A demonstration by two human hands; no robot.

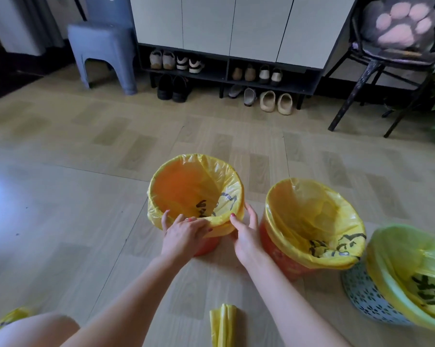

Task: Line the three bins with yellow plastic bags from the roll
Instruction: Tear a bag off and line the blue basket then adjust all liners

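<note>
Fingers of the left hand (183, 227) and right hand (246, 231) pinch the yellow bag (211, 181) over the left bin's (206, 244) near rim — last lining step, likely needing only a smoothing tuck.

Bare forearms, red-painted nails, a ring on the left hand (183, 230).

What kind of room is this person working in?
Most likely the entryway of a home. A shoe cabinet with pairs of shoes and slippers on its open shelves stands against the wall, a plastic stool sits beside it, and the floor is wood-look laminate.
</note>
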